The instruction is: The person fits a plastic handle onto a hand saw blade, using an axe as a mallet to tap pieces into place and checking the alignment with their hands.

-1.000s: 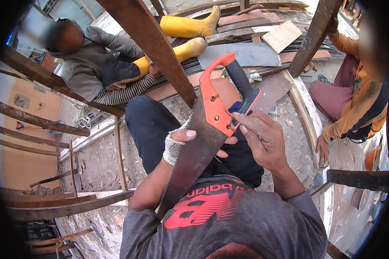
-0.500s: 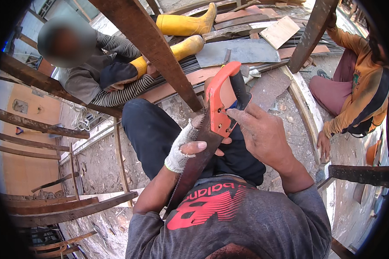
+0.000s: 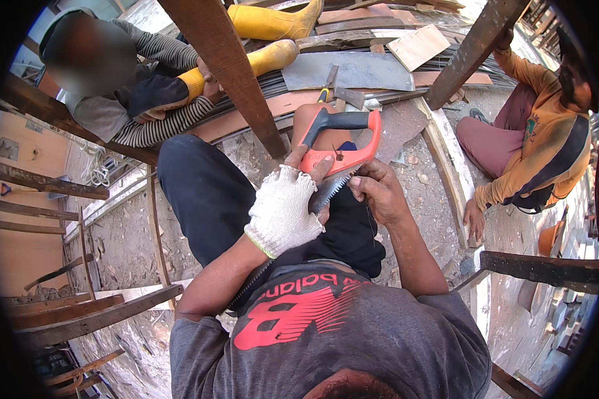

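Observation:
A hand saw with an orange and black handle point(image 3: 365, 147) lies across my lap. My left hand point(image 3: 285, 211), in a white fingerless knit glove, is closed around the blade just below the handle, with fingertips on the orange part. That hand and forearm hide most of the blade; a short toothed stretch shows to the right of the glove. My bare right hand point(image 3: 383, 194) is beside these teeth, under the handle, thumb and fingers pinched together. Whatever the pinch holds, if anything, is too small to make out.
Timber posts rise ahead of me, one left point(image 3: 229, 73) and one right point(image 3: 476, 56). A person in yellow boots point(image 3: 263, 23) sits far left; another in an orange top point(image 3: 546, 146) crouches right. Beyond my knee lie a yellow-handled tool point(image 3: 326, 86), a grey sheet point(image 3: 353, 70) and planks.
The saw has been turned over: its handle now points right and its teeth face my right hand. My left hand has rolled over, glove back up. My right hand has moved below the handle.

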`<state>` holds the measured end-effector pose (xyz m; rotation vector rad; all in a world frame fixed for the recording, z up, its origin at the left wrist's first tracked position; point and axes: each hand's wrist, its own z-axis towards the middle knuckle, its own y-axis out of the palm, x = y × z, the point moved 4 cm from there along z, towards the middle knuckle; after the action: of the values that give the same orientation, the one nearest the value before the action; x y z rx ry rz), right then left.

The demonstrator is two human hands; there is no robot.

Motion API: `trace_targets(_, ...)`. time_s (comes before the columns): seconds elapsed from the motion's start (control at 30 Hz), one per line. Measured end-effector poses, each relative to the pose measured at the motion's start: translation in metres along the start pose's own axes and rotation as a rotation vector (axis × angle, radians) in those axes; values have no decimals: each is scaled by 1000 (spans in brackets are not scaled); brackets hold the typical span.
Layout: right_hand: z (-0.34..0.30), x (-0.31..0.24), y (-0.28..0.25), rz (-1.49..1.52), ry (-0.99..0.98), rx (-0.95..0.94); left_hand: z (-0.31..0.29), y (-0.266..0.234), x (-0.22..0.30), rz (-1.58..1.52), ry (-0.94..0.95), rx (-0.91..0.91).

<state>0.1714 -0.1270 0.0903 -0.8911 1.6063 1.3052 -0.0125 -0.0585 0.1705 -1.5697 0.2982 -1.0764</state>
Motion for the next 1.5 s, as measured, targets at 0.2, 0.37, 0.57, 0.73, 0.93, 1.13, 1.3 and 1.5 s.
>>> trace_targets(0.2, -18, 25, -29, -58, -25, 167, 12, 29, 11, 229, 160, 146)
trace_targets(0.37, -25, 25, -39, -373, 27, 323, 21, 39, 11, 157, 198, 146)
trace_targets(0.57, -31, 27, -42, -468, 19, 294, 41, 43, 12, 64, 95, 176)
trace_targets(0.73, -45, 31, -50, -516, 192, 215, 38, 47, 12, 159, 171, 172)
trace_targets(0.93, -54, 18, -36, -766, -99, 235, 40, 46, 12, 163, 224, 186)
trace_targets(1.13, -41, 22, -36, -717, -216, 290, 40, 45, 10, 60, 296, 218)
trace_targets(1.3, -26, 14, -41, -859, -355, 242, 50, 52, 1, -217, 200, 282)
trace_targets(1.5, -20, 22, -41, -875, -453, 280, 50, 51, 8, -162, 213, 324)
